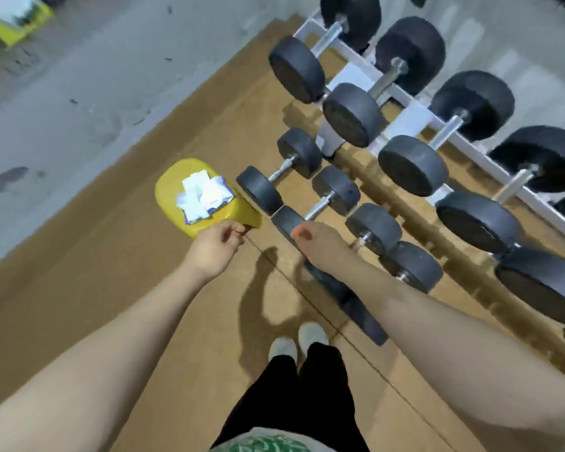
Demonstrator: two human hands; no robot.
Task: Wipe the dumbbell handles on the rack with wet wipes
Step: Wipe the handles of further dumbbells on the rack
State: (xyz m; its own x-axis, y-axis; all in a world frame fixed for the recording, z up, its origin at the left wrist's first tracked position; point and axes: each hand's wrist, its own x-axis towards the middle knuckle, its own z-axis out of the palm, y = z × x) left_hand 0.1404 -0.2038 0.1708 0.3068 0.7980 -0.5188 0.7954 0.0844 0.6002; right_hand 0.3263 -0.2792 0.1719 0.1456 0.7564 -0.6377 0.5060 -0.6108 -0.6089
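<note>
Black dumbbells with steel handles lie in rows on a white rack (411,117); the smaller ones sit on the low front row. A wet wipes pack (206,195) with loose white wipes lies on a yellow stool (172,190) left of the rack. My left hand (216,247) has its fingers curled and pinched at the stool's near corner. My right hand (317,244) reaches down over the front-row dumbbell (374,228), just past the steel handle (317,208) of the one beside it. Its fingers point away and are blurred, and no wipe shows in it.
The rack stands on a brown mat (128,272) that borders grey concrete floor (79,109). A second yellow stool (17,17) sits far at the top left. My feet in light shoes (297,344) stand on the mat near the rack's front bar.
</note>
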